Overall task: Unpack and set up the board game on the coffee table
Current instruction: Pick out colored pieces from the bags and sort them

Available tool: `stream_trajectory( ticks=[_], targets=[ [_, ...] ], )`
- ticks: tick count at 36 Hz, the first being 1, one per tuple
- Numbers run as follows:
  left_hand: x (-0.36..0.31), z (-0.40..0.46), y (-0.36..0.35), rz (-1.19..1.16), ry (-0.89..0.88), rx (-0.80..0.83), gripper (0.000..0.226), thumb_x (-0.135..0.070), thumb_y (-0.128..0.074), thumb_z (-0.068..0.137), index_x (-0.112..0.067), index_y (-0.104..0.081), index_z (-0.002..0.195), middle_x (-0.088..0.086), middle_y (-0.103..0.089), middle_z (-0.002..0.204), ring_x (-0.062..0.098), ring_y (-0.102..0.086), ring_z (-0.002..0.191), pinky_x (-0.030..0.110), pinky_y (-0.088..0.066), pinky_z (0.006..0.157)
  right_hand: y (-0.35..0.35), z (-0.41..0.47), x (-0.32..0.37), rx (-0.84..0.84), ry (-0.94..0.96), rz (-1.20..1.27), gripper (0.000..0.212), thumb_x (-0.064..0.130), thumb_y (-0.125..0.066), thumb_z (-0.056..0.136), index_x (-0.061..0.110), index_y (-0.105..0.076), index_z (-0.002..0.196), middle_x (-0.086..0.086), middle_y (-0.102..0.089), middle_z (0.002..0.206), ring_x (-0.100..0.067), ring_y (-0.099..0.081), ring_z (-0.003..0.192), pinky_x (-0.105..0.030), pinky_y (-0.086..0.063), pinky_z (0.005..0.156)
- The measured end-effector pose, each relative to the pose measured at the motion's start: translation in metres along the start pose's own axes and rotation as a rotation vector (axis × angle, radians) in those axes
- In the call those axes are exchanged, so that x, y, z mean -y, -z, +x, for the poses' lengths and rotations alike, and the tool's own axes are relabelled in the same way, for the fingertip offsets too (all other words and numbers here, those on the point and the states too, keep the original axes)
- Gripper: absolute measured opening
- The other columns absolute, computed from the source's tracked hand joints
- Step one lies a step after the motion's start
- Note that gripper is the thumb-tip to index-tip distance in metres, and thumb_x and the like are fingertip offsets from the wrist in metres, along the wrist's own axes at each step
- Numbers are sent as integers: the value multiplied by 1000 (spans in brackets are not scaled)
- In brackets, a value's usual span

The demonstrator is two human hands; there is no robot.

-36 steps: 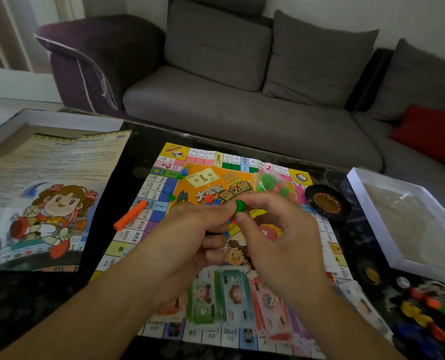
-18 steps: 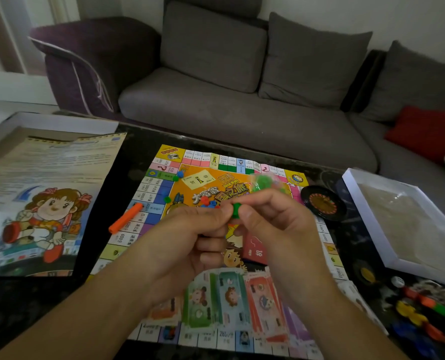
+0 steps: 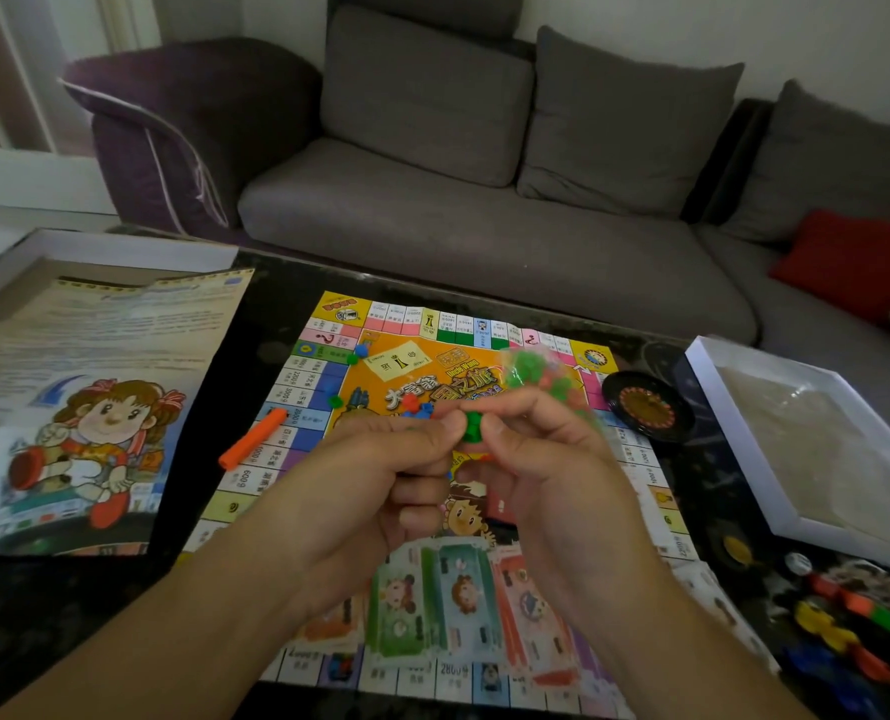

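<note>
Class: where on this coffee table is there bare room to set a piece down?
Free: the dark strip between the rule sheet and the game board. Crowded: the near right corner with coloured pieces, below the box tray.

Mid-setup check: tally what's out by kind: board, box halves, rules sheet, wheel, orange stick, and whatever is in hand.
board: 1
box halves: 2
rules sheet: 1
roulette wheel: 1
orange stick: 1
green piece, pinched by left hand and right hand: 1
Total: 7
</note>
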State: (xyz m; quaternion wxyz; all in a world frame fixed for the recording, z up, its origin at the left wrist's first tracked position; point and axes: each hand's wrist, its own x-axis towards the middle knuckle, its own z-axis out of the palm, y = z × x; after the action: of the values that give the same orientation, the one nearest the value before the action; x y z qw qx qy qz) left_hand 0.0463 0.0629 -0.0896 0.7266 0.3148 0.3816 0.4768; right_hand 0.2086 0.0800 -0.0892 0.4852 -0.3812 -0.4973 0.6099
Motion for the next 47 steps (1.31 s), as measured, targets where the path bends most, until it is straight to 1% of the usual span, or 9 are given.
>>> stream_trajectory(
  ticks=[5, 9, 12, 16, 21, 25, 29, 35, 47],
  targets=[
    [-1, -1, -2, -71, -5, -5, 17, -22, -69, 89, -8, -77, 83, -3, -23, 67, 9, -18, 55, 21, -20, 48, 0, 0, 3, 20, 203, -299, 22, -2, -73, 92, 14, -76, 106, -4, -80, 108, -26, -73, 107, -45, -62, 86],
    [-3, -2, -3, -111, 43, 27, 45, -24, -71, 86, 10, -70, 115, -2, -20, 70, 10, -16, 56, 23, -19, 50, 0, 0, 4, 3, 302, -347, 26, -4, -79, 87, 16, -78, 103, -4, -80, 104, -26, -73, 106, -46, -63, 83],
    [-4, -4, -4, -107, 48, 55, 24, -24, -69, 89, -4, -79, 97, -2, -18, 71, 11, -14, 59, 24, -17, 53, 0, -2, 6, 5, 317, -323, 24, -5, -78, 87, 13, -79, 103, -4, -80, 102, -26, -74, 102, -36, -61, 79],
    [-7, -7, -4, -96, 48, 86, 16, -22, -68, 89, -16, -74, 76, -3, -21, 69, 11, -16, 58, 23, -19, 52, -1, -4, 6, -15, 337, -365, 24, -4, -77, 89, 16, -80, 102, -3, -80, 101, -26, -73, 100, -40, -62, 79],
    [-7, -7, -4, -88, 48, 73, 11, -20, -67, 91, -13, -70, 83, -4, -23, 67, 9, -20, 54, 21, -22, 48, -3, -5, 5, -36, 359, -440, 28, -4, -74, 90, 22, -79, 101, 2, -79, 101, -23, -74, 102, -45, -62, 83],
    [-6, -5, -4, -76, 37, 55, 20, -21, -69, 88, -9, -63, 104, -4, -25, 67, 9, -21, 54, 21, -23, 48, -3, -5, 5, -22, 368, -488, 32, -5, -70, 93, 24, -77, 102, 5, -78, 104, -21, -72, 105, -46, -61, 85],
    [-6, -5, -6, -65, 11, 45, 7, -20, -70, 85, -15, -68, 81, -4, -29, 65, 9, -22, 54, 22, -22, 48, -3, -6, 6, -9, 369, -494, 34, -7, -65, 95, 25, -76, 103, 5, -78, 108, -19, -70, 111, -43, -59, 92],
    [-6, -6, -6, -12, -20, 36, 20, -18, -70, 85, -18, -67, 65, -3, -28, 65, 10, -23, 55, 23, -23, 49, -3, -5, 7, 27, 357, -499, 38, -10, -61, 96, 25, -74, 103, 8, -77, 110, -17, -69, 114, -42, -57, 96],
    [-5, -8, -9, 7, -77, 7, 16, -18, -71, 84, -17, -75, 68, -6, -34, 60, 8, -26, 51, 21, -24, 47, -4, -4, 6, 46, 378, -508, 35, -9, -62, 97, 23, -75, 106, 10, -76, 112, -16, -69, 116, -28, -57, 93]
  ],
)
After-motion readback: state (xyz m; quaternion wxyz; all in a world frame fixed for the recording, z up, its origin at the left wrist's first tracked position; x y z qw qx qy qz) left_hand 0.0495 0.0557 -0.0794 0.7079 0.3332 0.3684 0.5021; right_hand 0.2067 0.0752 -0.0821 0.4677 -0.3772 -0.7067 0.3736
